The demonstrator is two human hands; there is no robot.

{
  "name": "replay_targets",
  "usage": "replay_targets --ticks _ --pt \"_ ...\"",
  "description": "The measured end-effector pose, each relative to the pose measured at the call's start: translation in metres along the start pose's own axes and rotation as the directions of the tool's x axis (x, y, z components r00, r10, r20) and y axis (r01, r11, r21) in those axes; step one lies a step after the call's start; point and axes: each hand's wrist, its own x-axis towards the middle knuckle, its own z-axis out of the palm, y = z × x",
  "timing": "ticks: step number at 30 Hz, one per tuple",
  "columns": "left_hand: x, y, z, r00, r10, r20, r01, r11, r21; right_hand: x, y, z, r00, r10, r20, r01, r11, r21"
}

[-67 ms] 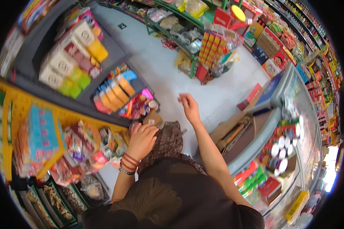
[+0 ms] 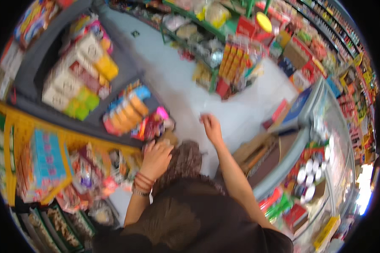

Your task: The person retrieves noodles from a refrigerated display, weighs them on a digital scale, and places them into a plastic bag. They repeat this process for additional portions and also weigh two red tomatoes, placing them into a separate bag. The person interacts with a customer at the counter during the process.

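Your left hand [image 2: 157,159] is bent loosely beside the brown pack [image 2: 169,137], which sits just past its fingers near the corner of the grey stand [image 2: 128,59]; blur leaves you unable to tell whether they grip or touch anything. Your right hand [image 2: 211,130] is half curled, apparently empty, over the pale floor [image 2: 236,118]. The pack looks like light card or paper, likely to crease if pinched, so take it by its sides with flat fingers. Bright packets [image 2: 150,128] crowd its far side, probably slick. The yellow rack [image 2: 84,133] stands left, the glass-topped freezer [image 2: 283,167] right.
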Motion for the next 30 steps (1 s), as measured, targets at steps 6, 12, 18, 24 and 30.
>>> replay_targets --ticks 6,12,18,24,30 --pt "0.194 -0.04 -0.051 0.996 0.036 -0.081 -0.04 0.998 -0.047 0.021 0.14 -0.113 0.926 0.367 -0.09 -0.359 0.929 0.092" --pt "0.336 -0.08 -0.074 0.984 0.026 -0.174 -0.051 0.989 -0.142 0.072 0.23 -0.154 0.662 0.726 -0.184 -0.647 0.678 0.349" --pt "0.411 -0.155 -0.062 0.902 -0.4 -0.162 0.373 0.911 -0.176 0.421 0.2 -0.106 0.883 0.402 0.243 -0.41 0.912 -0.018" --pt "0.452 -0.182 -0.114 0.563 -0.712 -0.42 0.674 0.69 -0.264 0.749 0.156 0.021 0.854 -0.044 0.519 0.078 0.996 -0.043" --pt "0.469 -0.206 -0.109 0.272 -0.871 -0.408 0.795 0.443 -0.415 0.737 0.067 0.214 0.52 -0.054 0.852 -0.1 0.987 0.123"
